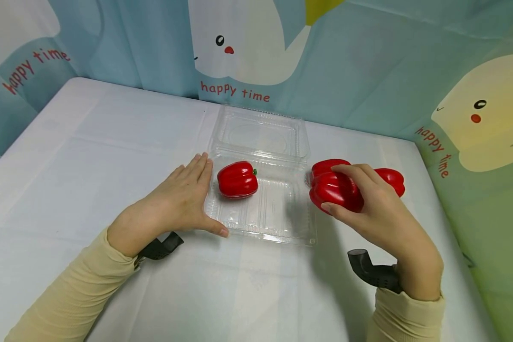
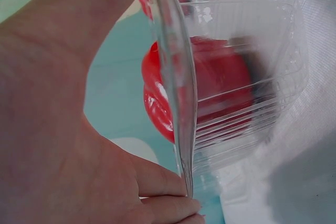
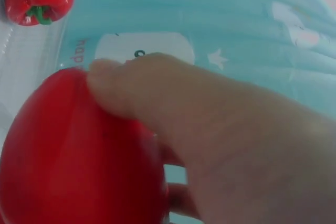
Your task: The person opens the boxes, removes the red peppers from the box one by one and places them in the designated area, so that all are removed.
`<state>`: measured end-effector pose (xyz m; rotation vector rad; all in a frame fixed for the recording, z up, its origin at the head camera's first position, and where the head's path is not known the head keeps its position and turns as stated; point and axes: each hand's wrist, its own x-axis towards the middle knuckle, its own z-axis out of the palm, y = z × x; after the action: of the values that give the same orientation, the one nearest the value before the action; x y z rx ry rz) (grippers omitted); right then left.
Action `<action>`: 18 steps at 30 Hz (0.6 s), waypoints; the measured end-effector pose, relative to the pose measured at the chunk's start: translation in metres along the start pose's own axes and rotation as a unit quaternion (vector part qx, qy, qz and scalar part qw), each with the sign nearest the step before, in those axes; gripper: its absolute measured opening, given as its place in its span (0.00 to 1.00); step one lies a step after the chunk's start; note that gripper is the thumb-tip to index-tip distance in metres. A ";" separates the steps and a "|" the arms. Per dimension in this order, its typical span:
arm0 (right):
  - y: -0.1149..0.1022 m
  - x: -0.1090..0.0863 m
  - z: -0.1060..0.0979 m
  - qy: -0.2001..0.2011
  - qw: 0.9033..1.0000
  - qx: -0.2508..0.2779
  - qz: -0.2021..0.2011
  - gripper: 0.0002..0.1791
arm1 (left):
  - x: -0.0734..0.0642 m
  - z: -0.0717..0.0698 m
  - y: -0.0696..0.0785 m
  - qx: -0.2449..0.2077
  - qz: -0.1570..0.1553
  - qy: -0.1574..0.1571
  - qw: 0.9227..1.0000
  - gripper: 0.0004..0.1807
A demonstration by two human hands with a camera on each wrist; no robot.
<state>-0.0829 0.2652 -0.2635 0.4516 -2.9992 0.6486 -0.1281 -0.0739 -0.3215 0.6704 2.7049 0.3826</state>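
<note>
Red pepper (image 1: 332, 190) fills the grip of the right hand (image 1: 380, 209), by the right edge of the clear box (image 1: 278, 202), stem hidden. The left hand (image 1: 184, 202) spreads wide against the left rim. Bare floor runs rightward from the second pepper (image 1: 237, 180), lying crosswise, stem right.

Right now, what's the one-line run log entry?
left hand: touches clear container | right hand: grips red pepper | inside container: another pepper

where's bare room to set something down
Bare table lies between the sleeves, nearer than the box, and left of the left hand. Inside the box, right of its pepper, is free too. Crowded: right of the box, where the right hand holds a pepper near two others.
</note>
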 end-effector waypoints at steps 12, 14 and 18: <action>0.010 -0.001 -0.003 -0.069 0.996 -0.032 0.055 0.32 | 0.000 0.001 0.000 -0.003 -0.001 -0.001 1.000 0.77; 0.013 0.000 -0.002 -0.076 0.995 -0.040 0.059 0.32 | 0.000 0.001 0.000 -0.003 -0.001 -0.001 1.000 0.77; 0.017 0.002 0.001 -0.089 0.992 -0.057 0.065 0.32 | 0.001 0.000 0.001 -0.001 -0.001 -0.002 1.000 0.78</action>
<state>-0.0897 0.2788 -0.2708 0.3259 -3.2350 0.4637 -0.1284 -0.0728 -0.3219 0.6658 2.7003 0.3836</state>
